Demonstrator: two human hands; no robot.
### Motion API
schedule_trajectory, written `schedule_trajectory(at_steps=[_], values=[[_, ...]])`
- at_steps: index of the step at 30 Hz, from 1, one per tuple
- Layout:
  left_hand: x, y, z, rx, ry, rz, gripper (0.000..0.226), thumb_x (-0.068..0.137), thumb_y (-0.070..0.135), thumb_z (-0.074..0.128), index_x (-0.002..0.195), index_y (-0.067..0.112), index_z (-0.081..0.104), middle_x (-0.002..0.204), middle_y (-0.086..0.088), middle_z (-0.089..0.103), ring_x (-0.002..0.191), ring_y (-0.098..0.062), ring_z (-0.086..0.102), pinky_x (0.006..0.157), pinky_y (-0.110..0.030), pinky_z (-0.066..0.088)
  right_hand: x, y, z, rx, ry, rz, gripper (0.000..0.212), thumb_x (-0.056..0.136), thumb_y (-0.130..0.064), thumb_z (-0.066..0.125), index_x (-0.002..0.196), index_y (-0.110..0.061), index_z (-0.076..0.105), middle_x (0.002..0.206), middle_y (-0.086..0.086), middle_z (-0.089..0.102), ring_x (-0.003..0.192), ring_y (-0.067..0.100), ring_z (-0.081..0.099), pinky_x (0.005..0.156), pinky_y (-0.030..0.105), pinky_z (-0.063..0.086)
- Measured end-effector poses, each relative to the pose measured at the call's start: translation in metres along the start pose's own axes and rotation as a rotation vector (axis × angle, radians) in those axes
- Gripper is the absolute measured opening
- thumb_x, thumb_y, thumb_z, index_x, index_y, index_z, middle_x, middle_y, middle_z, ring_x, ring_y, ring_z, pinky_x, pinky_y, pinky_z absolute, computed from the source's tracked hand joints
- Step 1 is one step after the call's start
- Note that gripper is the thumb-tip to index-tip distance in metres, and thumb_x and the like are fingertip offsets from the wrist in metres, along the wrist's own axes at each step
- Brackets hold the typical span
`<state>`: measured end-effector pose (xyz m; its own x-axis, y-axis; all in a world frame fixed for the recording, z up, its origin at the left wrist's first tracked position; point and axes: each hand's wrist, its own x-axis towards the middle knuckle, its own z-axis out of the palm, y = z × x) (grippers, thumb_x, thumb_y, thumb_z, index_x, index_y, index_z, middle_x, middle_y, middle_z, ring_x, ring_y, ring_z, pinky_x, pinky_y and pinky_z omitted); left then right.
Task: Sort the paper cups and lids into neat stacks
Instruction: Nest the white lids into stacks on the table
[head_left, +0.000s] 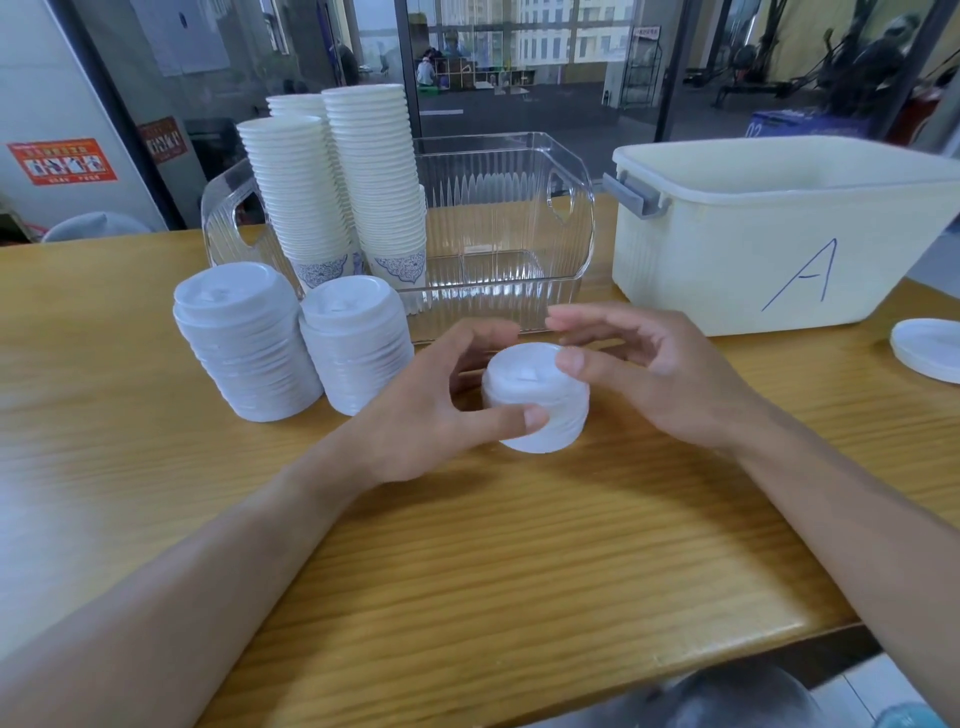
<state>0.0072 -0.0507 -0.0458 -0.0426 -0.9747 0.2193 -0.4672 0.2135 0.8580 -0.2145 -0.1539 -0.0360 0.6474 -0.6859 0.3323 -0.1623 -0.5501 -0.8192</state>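
White plastic lids, short stack (535, 397), sits mid wooden worktop (467, 545). Left hand (441, 410) grasps it, thumb on near side, fingers curled round far side. Right hand (644, 369) released, fingers loosely spread just above/beside stack top; can't tell if touching. Two taller lid stacks (249, 343) (356, 343) to the left. Paper cup stacks (337, 182) stand in clear bin (519, 218). Cream tub (779, 234) marked "A" on right; single lid (930, 348) beside it.

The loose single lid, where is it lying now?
In the head view, the single lid lies flat on the table at the far right edge, just in front of the cream bin marked A.
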Motion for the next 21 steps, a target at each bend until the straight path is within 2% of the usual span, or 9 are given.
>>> schedule_trajectory(at_steps=[5,9,12,15,18,21], values=[[0.001,-0.003,-0.001,0.022,-0.023,0.000,0.066,0.078,0.023,0.089,0.136,0.019,0.056,0.130,0.007,0.069,0.124,-0.008,0.064,0.110,-0.035,0.050,-0.007,-0.004,0.001,0.011,-0.079,0.009,0.034,0.082,-0.036,0.078,0.116,-0.032,0.074,0.117,-0.017,0.075,0.112,0.005,0.069,0.092,0.023,0.056],[0.002,-0.005,0.001,0.108,-0.023,0.023,0.067,0.078,0.028,0.090,0.136,0.025,0.056,0.130,0.012,0.068,0.127,-0.005,0.061,0.112,-0.034,0.048,-0.010,-0.003,-0.001,0.063,-0.112,0.033,0.033,0.083,-0.028,0.077,0.114,-0.037,0.072,0.113,-0.021,0.076,0.112,-0.001,0.070,0.090,0.015,0.055],[0.001,-0.006,0.003,0.170,-0.027,0.029,0.068,0.079,0.036,0.090,0.136,0.033,0.053,0.129,0.013,0.067,0.126,-0.005,0.061,0.111,-0.039,0.048,-0.012,0.003,-0.001,0.061,-0.126,0.063,0.038,0.082,-0.034,0.076,0.119,-0.039,0.069,0.118,-0.025,0.073,0.115,-0.003,0.067,0.092,0.013,0.052],[0.000,-0.006,0.004,0.177,-0.027,0.018,0.071,0.077,0.047,0.086,0.137,0.036,0.051,0.130,0.015,0.066,0.126,-0.006,0.060,0.110,-0.041,0.049,-0.014,0.007,0.003,0.044,-0.117,0.082,0.051,0.083,-0.043,0.072,0.133,-0.034,0.065,0.126,-0.023,0.071,0.120,-0.003,0.065,0.100,0.019,0.052],[-0.002,-0.006,0.005,0.154,-0.011,-0.007,0.074,0.080,0.044,0.086,0.142,0.034,0.047,0.133,0.018,0.064,0.128,0.000,0.059,0.112,-0.039,0.048,-0.014,0.009,0.010,0.031,-0.045,0.072,0.056,0.087,-0.044,0.070,0.140,-0.027,0.062,0.132,-0.017,0.069,0.125,-0.004,0.061,0.103,0.022,0.051],[-0.004,-0.003,0.008,0.152,0.042,-0.001,0.081,0.080,0.048,0.085,0.148,0.033,0.043,0.142,0.021,0.056,0.135,0.005,0.049,0.117,-0.031,0.042,-0.015,0.006,0.013,0.066,0.053,0.081,0.059,0.088,-0.050,0.066,0.143,-0.027,0.059,0.135,-0.015,0.067,0.125,-0.006,0.059,0.104,0.018,0.048]])
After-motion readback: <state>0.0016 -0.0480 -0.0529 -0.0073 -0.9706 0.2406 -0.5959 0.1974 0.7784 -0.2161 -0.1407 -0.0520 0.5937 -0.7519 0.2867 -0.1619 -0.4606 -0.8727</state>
